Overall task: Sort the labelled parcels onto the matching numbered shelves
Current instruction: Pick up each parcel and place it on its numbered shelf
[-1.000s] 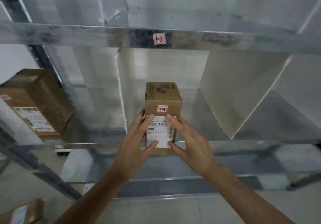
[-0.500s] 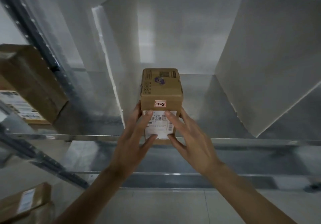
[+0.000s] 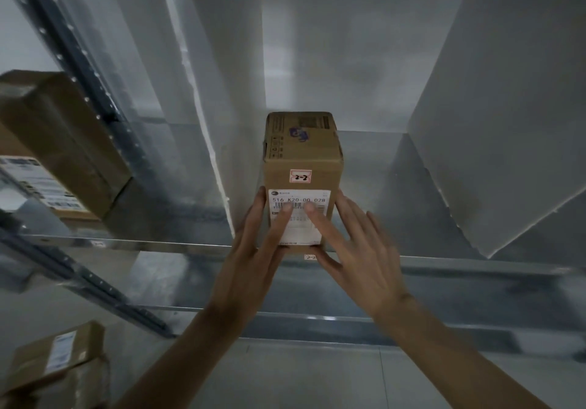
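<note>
Both forearms reach up and forward from the bottom of the view toward a metal shelf (image 3: 190,245). The left hand (image 3: 250,250) has straight fingers: its outer fingers lie along the left side of a cardboard box (image 3: 302,161), and one finger presses flat on the white shipping label (image 3: 299,215) on the front face. The right hand (image 3: 355,247) is spread wide, one finger pressing on the same label beside the left one, the thumb under the box's lower front edge and the other fingers fanned out past the right side. Neither hand curls around the box; they press it with flat fingers.

The box stands upright at the front edge of the shelf, in the bay between two white divider panels (image 3: 196,107). A small tag (image 3: 300,176) on its front reads 2-2, and a tag (image 3: 310,257) on the shelf lip just below it, partly hidden, appears to read the same.

In the next bay to the left a larger brown box (image 3: 60,142) lies tilted. Lower left, another labelled box (image 3: 54,358) sits below the shelving.
</note>
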The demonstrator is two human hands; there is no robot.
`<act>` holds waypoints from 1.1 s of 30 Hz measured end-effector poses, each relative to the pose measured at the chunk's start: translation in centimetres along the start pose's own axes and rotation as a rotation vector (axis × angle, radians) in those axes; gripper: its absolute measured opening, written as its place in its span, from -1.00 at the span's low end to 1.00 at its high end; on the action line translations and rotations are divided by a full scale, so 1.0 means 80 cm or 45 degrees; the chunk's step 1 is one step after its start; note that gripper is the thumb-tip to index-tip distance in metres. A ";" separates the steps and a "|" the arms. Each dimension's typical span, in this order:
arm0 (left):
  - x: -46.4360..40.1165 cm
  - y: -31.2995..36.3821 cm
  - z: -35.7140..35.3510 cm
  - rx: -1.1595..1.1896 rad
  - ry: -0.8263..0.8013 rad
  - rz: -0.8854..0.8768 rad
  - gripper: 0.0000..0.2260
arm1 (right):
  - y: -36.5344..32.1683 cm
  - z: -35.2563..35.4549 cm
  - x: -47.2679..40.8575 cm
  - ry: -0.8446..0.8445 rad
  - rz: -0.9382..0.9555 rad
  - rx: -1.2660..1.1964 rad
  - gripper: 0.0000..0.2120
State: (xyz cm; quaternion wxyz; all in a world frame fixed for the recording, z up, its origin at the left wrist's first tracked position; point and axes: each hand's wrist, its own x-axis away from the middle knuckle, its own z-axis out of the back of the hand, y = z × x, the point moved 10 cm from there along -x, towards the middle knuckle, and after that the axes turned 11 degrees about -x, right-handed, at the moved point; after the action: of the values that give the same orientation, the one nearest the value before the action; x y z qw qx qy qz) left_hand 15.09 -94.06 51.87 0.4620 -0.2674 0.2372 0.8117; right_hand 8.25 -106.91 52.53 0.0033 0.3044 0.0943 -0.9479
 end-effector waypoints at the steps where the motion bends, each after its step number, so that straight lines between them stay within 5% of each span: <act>1: -0.002 -0.003 -0.004 -0.007 -0.002 0.025 -0.37 | 0.002 -0.002 -0.003 0.004 0.000 -0.005 -0.13; 14: -0.027 -0.017 -0.034 -0.071 0.058 0.176 -0.11 | 0.029 -0.023 -0.027 0.020 -0.021 0.045 -0.12; 33: -0.021 0.038 0.062 -0.017 0.032 0.148 -0.44 | -0.028 0.084 0.003 0.095 -0.097 0.162 -0.38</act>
State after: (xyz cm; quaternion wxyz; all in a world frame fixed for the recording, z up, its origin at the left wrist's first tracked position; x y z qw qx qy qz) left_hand 12.10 -93.38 57.06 0.4094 -0.2663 0.2526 0.8353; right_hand 4.07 -105.91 58.14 -0.0557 0.3352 0.0454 -0.9394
